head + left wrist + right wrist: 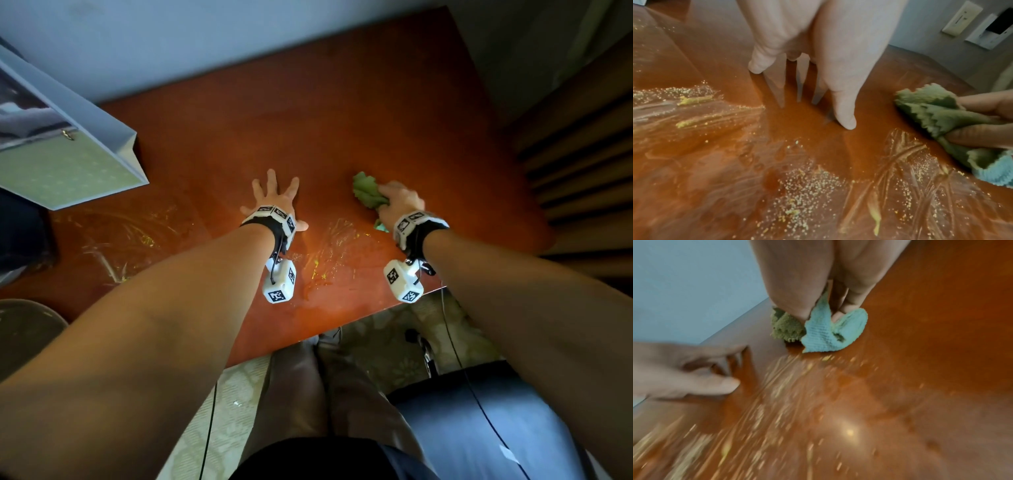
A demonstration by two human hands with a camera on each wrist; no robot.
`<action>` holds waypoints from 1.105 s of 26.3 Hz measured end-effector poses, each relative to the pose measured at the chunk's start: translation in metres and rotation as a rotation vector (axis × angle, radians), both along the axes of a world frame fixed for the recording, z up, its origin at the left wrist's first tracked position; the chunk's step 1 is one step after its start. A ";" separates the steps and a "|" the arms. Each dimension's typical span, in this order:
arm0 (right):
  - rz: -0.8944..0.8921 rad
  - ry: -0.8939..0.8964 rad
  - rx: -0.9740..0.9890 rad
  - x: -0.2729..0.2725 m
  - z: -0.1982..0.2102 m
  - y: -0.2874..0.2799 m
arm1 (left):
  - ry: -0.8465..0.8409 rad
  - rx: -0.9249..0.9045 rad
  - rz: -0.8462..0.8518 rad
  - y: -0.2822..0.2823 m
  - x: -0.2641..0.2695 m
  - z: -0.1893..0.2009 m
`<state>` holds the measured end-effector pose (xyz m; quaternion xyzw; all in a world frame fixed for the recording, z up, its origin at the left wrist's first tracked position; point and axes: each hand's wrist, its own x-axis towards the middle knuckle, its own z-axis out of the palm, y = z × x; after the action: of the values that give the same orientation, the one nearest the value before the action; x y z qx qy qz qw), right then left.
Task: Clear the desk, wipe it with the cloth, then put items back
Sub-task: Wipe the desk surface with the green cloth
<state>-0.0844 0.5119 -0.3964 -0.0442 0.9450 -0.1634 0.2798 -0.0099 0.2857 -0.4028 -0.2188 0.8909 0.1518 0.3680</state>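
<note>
Both mid-desk (pixel 342 102): left hand (pixel 274 197) splayed flat, right hand (pixel 399 202) gripping cloth (pixel 368 193).

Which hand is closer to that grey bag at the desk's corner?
Left. The left hand rests flat mid-desk, apart from the bag; the right hand, gripping the cloth, is farther away.

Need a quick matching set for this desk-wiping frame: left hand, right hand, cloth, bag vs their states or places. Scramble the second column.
Column 1:
1. left hand
2. right hand
3. cloth
4. paper bag

Column 2:
A. green and blue, bunched up
B. at the desk's far-left corner
C. flat, fingers spread on the desk
D. gripping the cloth

Pairs: 1-C, 2-D, 3-A, 4-B
</note>
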 end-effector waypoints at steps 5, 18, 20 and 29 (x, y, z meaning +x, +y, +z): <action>0.321 -0.084 -0.155 0.062 -0.002 -0.047 | -0.002 0.004 -0.013 -0.002 0.001 -0.001; -0.027 -0.031 -0.160 0.066 0.003 -0.020 | 0.096 -0.003 -0.102 -0.004 -0.002 0.009; -0.184 0.048 -0.118 0.055 0.006 0.005 | 0.131 0.014 -0.156 0.001 -0.003 0.011; -0.472 0.081 0.050 0.051 0.000 0.076 | 0.014 0.027 -0.263 0.023 -0.007 0.007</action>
<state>-0.0330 0.5883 -0.3964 0.1785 0.9434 -0.1988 0.1967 -0.0172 0.3091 -0.3957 -0.0938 0.9123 0.1158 0.3814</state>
